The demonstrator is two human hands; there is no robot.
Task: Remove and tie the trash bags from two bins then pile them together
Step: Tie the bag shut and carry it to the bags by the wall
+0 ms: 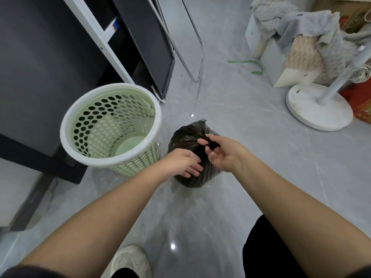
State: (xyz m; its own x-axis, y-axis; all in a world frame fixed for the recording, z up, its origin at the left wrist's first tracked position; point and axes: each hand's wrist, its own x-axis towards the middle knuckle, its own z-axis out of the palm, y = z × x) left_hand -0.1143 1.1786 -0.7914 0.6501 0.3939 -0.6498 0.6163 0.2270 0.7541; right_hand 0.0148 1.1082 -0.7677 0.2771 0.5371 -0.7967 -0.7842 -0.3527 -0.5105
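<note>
Forearms (104, 215), hands (183, 162) over half-hidden trash bag (185, 137)

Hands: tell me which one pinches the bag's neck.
The right hand: it pinches the gathered neck of the bag. The left hand only touches the bag's side, fingers relaxed.

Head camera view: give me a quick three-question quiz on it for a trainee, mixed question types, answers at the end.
1. True or false: the green bin holds a bag.
2. Which hand pinches the gathered top of the trash bag? A left, B right.
3. Fill in: the trash bag sits on the ___, beside the green bin.
Key: 1 false; 2 B, the right hand; 3 floor.
</note>
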